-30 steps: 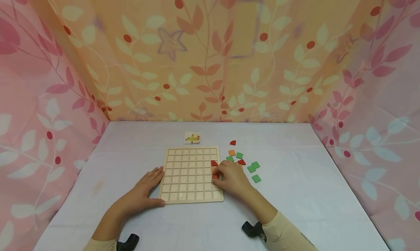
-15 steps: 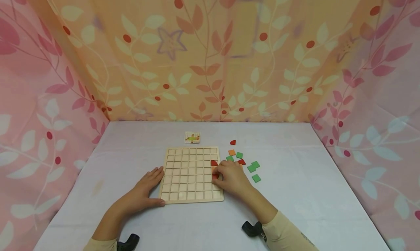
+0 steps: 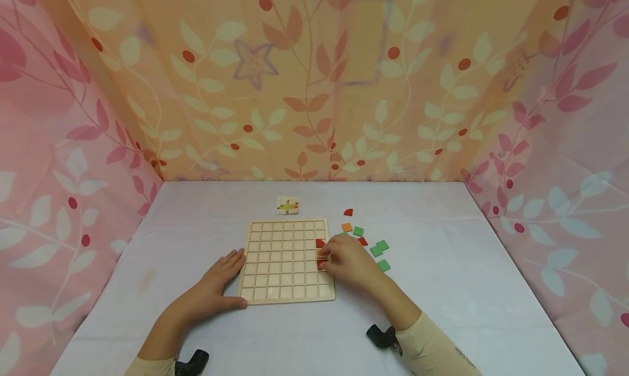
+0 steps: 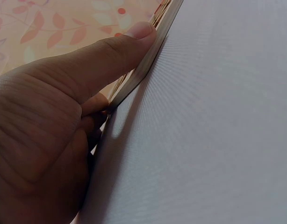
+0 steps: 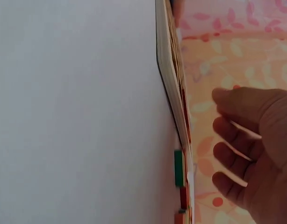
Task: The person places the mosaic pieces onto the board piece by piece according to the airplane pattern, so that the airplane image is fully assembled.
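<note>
the left hand [image 3: 216, 286] rests, fingers straight, against the board [image 3: 280, 262]; the right hand [image 3: 351, 260], grip relaxed and empty, hovers by red tiles [image 3: 320, 243]; brushing could dislodge one.

Grid board [image 3: 280, 267]: pale wood, matt, smooth edge. Coloured tiles [image 3: 384, 266]: smooth, matt; wood or plastic, cannot tell. Picture card [image 3: 287, 205]: paper-like. Table cover [image 3: 285, 338]: white cloth, matt, finely textured. Backdrop [image 3: 314, 81]: printed cloth. Wrist gear [image 3: 193, 363]: black, plastic-looking.
</note>
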The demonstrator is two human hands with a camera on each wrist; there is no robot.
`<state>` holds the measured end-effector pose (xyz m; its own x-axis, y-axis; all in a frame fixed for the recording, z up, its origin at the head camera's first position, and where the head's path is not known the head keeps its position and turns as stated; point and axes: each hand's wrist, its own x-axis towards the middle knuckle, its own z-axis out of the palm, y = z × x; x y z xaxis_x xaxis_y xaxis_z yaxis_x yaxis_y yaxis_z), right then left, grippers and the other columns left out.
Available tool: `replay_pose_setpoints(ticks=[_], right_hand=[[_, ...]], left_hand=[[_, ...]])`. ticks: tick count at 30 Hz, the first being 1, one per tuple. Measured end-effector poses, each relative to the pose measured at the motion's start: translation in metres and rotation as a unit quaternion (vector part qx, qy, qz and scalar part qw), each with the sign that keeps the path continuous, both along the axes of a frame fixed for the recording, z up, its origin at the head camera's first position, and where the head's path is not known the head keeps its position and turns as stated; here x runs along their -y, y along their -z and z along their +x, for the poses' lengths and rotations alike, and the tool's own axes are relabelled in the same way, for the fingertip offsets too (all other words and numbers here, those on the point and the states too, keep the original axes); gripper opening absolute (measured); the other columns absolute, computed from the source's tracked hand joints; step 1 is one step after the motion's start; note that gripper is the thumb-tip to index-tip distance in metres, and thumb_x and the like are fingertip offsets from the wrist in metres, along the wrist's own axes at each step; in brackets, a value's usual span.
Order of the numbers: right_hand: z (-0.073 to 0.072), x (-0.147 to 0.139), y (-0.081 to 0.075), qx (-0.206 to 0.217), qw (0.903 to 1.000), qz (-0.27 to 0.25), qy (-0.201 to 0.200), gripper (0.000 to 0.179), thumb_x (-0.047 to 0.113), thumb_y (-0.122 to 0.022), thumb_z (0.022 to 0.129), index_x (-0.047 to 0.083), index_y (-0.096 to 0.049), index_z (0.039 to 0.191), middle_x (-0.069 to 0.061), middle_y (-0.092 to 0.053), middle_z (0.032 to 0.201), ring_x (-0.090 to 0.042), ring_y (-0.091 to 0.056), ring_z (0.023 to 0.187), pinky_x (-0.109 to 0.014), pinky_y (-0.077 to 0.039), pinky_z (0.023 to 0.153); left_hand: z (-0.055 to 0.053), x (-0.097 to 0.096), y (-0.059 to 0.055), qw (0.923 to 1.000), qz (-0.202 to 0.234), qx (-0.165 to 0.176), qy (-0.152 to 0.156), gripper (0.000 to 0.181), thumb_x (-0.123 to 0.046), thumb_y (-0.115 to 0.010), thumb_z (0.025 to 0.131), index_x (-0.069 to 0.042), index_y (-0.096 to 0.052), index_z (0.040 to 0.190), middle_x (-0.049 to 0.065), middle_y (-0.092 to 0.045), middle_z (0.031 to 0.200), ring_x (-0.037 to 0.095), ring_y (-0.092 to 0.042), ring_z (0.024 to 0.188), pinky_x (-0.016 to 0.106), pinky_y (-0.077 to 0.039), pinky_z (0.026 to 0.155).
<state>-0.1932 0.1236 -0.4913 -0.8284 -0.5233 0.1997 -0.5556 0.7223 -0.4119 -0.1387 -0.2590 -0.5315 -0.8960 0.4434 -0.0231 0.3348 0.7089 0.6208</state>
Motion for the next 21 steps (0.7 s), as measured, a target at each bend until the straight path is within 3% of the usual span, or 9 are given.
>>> replay_pose_setpoints(ticks=[9, 15, 21], right_hand=[[-0.007, -0.017, -0.014, 0.022, 0.9986, -0.033, -0.035, 0.017, 0.018, -0.078, 0.09, 0.017, -0.078, 0.107, 0.009, -0.07, 0.107, -0.014, -0.06, 0.104, -0.034, -0.053, 0.089], [-0.015, -0.028, -0.013, 0.012, 0.9976, -0.042, -0.054, 0.02, 0.017, -0.08, 0.089, 0.014, -0.078, 0.109, 0.007, -0.073, 0.106, -0.021, -0.063, 0.096, -0.04, -0.048, 0.091], [-0.019, -0.036, -0.008, 0.025, 0.9981, -0.036, -0.043, 0.022, 0.02, -0.082, 0.088, 0.016, -0.078, 0.11, 0.006, -0.073, 0.105, -0.017, -0.055, 0.096, -0.042, -0.044, 0.091]], left_hand=[[-0.001, 0.001, 0.001, 1.0, 0.001, -0.005, 0.003, 0.118, -0.063, -0.081, 0.074, -0.005, -0.028, 0.162, 0.007, -0.019, 0.171, 0.035, -0.01, 0.159, 0.011, 0.011, 0.119], [0.0, 0.001, 0.001, 1.0, 0.001, -0.006, 0.003, 0.117, -0.063, -0.082, 0.074, -0.006, -0.028, 0.162, 0.007, -0.019, 0.171, 0.036, -0.011, 0.159, 0.011, 0.011, 0.119], [0.0, 0.001, 0.001, 1.0, 0.0, -0.008, 0.006, 0.118, -0.061, -0.083, 0.074, -0.004, -0.028, 0.161, 0.008, -0.019, 0.171, 0.037, -0.011, 0.158, 0.01, 0.011, 0.118]])
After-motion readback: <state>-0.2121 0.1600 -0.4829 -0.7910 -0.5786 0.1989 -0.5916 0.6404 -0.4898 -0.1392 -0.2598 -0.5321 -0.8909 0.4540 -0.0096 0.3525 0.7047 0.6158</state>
